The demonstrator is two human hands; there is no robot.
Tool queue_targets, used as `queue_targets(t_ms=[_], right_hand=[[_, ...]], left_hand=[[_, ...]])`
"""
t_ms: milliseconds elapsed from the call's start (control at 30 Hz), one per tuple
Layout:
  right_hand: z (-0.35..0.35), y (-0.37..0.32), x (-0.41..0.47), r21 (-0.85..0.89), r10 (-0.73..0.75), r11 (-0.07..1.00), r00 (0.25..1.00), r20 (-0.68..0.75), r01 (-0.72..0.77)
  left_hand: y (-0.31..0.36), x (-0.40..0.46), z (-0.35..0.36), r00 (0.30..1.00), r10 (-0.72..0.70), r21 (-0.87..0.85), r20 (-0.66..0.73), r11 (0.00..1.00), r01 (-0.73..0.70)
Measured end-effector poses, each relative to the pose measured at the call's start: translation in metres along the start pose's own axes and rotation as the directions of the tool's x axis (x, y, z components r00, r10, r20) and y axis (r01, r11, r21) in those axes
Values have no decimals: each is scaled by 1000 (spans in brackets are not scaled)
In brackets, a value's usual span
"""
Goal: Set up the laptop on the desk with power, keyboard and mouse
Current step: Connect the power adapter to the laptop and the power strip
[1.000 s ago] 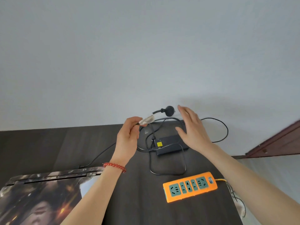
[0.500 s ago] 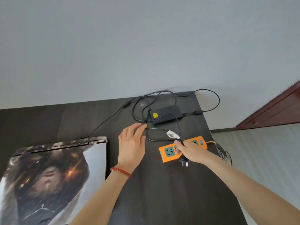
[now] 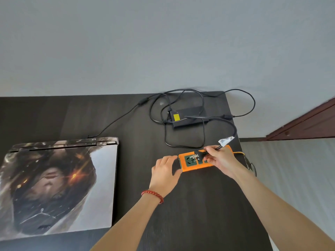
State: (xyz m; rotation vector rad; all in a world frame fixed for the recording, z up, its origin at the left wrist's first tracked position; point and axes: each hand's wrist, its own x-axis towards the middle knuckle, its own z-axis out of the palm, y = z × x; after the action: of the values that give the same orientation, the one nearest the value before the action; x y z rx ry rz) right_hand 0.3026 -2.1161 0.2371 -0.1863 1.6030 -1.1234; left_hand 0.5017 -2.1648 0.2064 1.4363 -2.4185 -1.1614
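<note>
Right hand (image 3: 220,159) pinches the plug (image 3: 198,155), prongs pointing left just over the power strip (image 3: 190,166) end socket, strip's long axis running left-right between hands; left hand (image 3: 165,168), fingers loosely spread, braces its left end.

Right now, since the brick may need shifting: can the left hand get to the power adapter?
Probably yes. The left hand lies open beside the power strip; only bare desk and loose cable lie before the power adapter.

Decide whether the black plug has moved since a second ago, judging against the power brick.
Yes. The plug was beyond the power brick near the wall; now the right hand holds it nearer, over the orange power strip.
</note>
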Motion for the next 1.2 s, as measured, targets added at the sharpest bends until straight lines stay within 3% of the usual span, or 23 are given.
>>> queue_targets(t_ms=[200,400,667,767,833,933,1000,1067,1133,1200], right_hand=[[2,6,10,-38,-17,999,998,-55,15],[-1,10,20,-296,-129,952,976,-178,72],[17,3,9,-736,-388,647,917,-89,202],[33,5,-1,-824,-500,506,865,-38,256],[46,9,-6,-868,-554,406,833,14,285],[64,22,-9,-883,-565,337,821,89,327],[67,28,-10,-873,-527,349,842,118,341],[61,30,-10,-820,-453,433,877,162,375],[49,30,-11,-797,-412,427,877,250,427],[36,28,-9,-830,-416,313,852,318,462]], left_hand=[[5,15,15,999,-9,28,51,1000,7],[0,21,20,1000,-25,105,17,994,23],[-2,19,17,999,-49,51,4,998,49],[-1,13,-1,973,-142,-210,-181,972,103],[-1,9,-21,901,-181,-361,-395,932,29],[5,9,-53,798,24,-208,-602,960,-185],[12,14,-68,803,260,71,-537,962,-264],[16,19,-74,871,392,271,-296,909,-318],[11,22,-76,922,381,303,-71,889,-344],[5,24,-79,939,343,293,-5,898,-327]])
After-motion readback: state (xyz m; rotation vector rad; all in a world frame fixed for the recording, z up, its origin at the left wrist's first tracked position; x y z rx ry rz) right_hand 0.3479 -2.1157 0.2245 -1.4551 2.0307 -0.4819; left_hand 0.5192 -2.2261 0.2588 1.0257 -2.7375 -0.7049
